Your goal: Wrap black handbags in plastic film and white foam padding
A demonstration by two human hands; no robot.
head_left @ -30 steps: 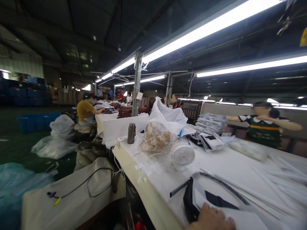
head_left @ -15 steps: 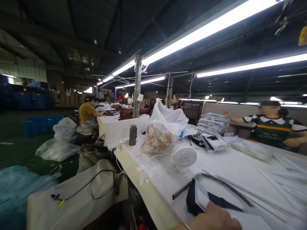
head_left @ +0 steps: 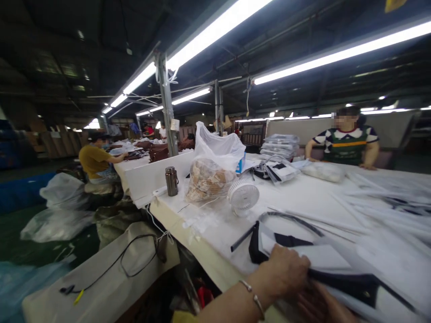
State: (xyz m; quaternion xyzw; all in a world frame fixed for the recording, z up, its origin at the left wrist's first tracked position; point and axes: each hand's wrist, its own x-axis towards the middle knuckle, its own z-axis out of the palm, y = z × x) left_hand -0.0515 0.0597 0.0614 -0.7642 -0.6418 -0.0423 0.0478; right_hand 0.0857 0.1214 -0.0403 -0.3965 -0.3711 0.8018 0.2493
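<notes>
A flat black-and-white folded fabric piece (head_left: 326, 256) lies on the near part of the white table, with a long dark strip curving along its far side. My left hand (head_left: 288, 268), a metal bangle on its wrist, is closed at the near edge of this piece, fingers curled over it. Low in the picture, my right hand (head_left: 325, 303) is close beside the left one, by the piece's near edge. It is blurred and partly covered by the left hand, so its fingers cannot be made out.
A small white fan (head_left: 244, 197), a plastic bag of brown pieces (head_left: 210, 179) and a steel flask (head_left: 171, 181) stand beyond my hands. Wrapped packs (head_left: 280, 146) are stacked farther back. A co-worker (head_left: 346, 139) is across the table. A cable lies on the cloth-covered surface at left.
The view has turned right and down. My left hand and forearm show more fully at the fabric piece, and my right hand has come into view. The co-worker's arm has drawn back from the stacked packs.
</notes>
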